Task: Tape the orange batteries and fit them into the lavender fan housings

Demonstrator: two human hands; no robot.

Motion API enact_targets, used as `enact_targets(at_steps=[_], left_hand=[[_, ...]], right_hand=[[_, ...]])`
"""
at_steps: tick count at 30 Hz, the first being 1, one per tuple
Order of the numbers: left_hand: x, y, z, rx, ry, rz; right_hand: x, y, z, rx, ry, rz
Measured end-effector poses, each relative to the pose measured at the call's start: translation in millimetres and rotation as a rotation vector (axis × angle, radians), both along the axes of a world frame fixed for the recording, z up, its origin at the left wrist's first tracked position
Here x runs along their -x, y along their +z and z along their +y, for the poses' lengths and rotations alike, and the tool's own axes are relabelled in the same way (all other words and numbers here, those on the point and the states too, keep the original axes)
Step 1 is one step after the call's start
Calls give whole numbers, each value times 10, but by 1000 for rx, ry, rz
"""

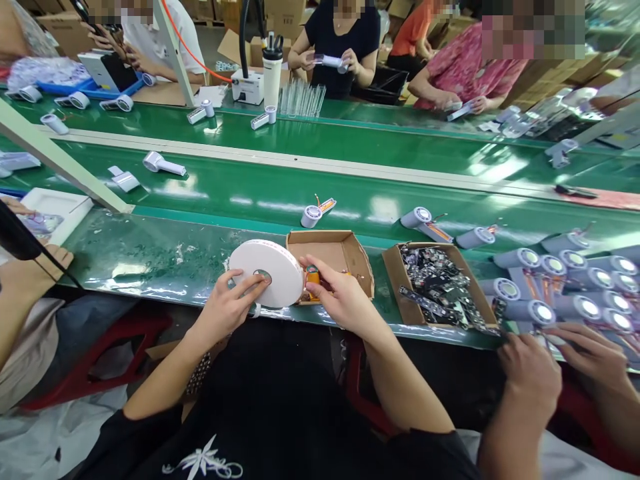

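Observation:
My left hand [230, 307] is closed on a flat white tape roll [283, 270], with its fingers across the face and at the centre hole. At the roll's right edge is my right hand [345, 297], thumb and index finger curled around a small orange part [313, 279] that looks like a battery. The fingers partly hide it. Just behind this hand lies a shallow cardboard box [325, 243] with a few more orange pieces and thin wires in it.
A second box [393, 283] to the right is heaped with small circuit boards. Beyond it, several grey-white fan bodies [520, 310] crowd the bench beside a co-worker's hands [535, 367]. A green conveyor [240, 190] carries more fan parts. Co-workers sit opposite; another's arm is at left.

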State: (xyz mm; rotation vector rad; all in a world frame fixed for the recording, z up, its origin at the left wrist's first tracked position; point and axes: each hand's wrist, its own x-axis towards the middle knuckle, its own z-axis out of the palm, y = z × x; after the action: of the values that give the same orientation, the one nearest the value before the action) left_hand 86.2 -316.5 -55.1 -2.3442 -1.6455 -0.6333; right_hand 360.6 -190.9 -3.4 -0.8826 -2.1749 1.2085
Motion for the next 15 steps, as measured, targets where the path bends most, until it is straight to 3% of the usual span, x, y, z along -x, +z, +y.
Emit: enact_targets(at_steps=[3, 5, 9, 11, 13, 15], left_hand=[[-19, 58, -38, 2, 33, 27], [-67, 93, -47, -25, 53, 43], [-296, 86, -13, -123, 91, 13], [-443, 62, -26, -185, 120, -53], [-540, 60, -109, -198, 100, -146], [-517, 80, -250, -115, 3, -225]], right_hand=[[0, -16, 48, 60, 36, -17], [75, -93, 26, 152, -20, 123], [418, -314, -179, 226, -407, 636], [548, -394, -251, 209, -580, 772], [506, -415, -197, 236, -591, 774], [257, -372, -17, 263, -538, 758]])
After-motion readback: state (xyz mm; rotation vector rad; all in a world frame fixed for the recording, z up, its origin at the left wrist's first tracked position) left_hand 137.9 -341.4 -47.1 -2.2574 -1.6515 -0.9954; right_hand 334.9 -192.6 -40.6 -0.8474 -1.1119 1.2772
